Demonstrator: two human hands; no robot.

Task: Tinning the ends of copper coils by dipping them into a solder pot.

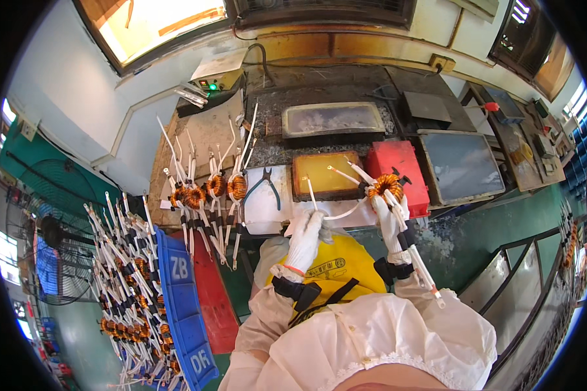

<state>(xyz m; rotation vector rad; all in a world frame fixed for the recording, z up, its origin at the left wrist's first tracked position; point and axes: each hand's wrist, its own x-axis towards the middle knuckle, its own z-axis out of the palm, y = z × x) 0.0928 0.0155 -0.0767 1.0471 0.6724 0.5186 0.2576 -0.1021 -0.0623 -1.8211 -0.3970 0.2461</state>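
Note:
My right hand (389,225), in a white glove, is closed around a ring-shaped copper-wound coil (386,186) with white sleeved leads. Some of its leads point up and left, and others hang down past my right wrist. White-gloved too, my left hand (305,238) pinches one curving white lead (346,214) from this coil. The lead's metal tip stands upright above my left fingers. Both hands are above the near edge of the bench, just in front of a shallow tray (326,155) of amber material.
Several similar coils (237,187) lie left on the bench beside blue-handled cutters (265,186). A red box (404,169) stands right of the amber tray. Behind are a grey rectangular pot (332,133) and a control box (218,75). A blue crate (184,306) and heaped coils (134,280) sit lower left.

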